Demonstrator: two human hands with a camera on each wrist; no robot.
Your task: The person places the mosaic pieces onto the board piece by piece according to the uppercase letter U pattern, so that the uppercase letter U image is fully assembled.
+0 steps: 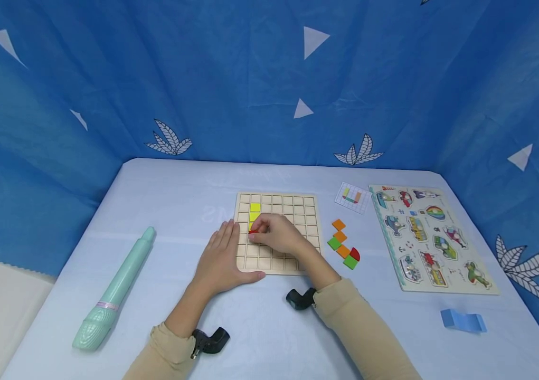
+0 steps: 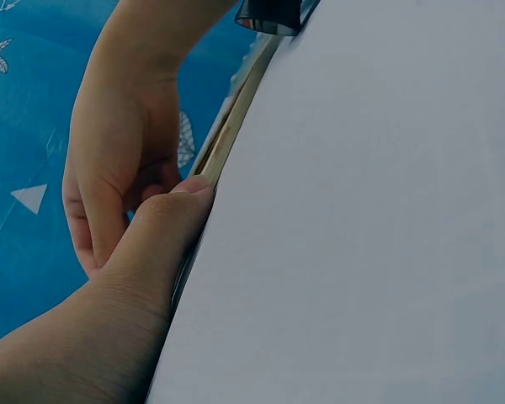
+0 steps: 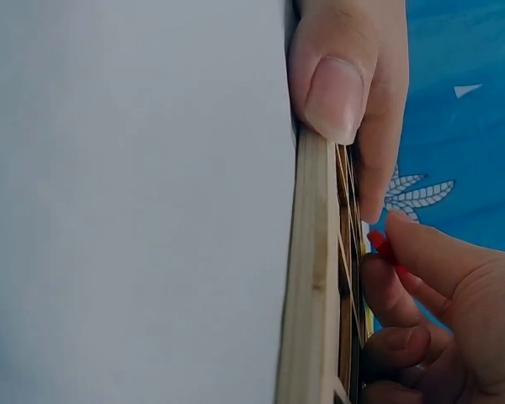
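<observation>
White table (image 1: 179,190); red piece (image 3: 380,243) pinched between right fingers (image 3: 383,282), over board (image 1: 308,228).

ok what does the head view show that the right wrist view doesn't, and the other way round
Only the head view: the green microphone-shaped toy, picture puzzle, small pattern card and blue block.

Only the right wrist view: a brown mark on the side of the grid board.

Both: that board, the left hand against it, the right hand pinching a red piece.
</observation>
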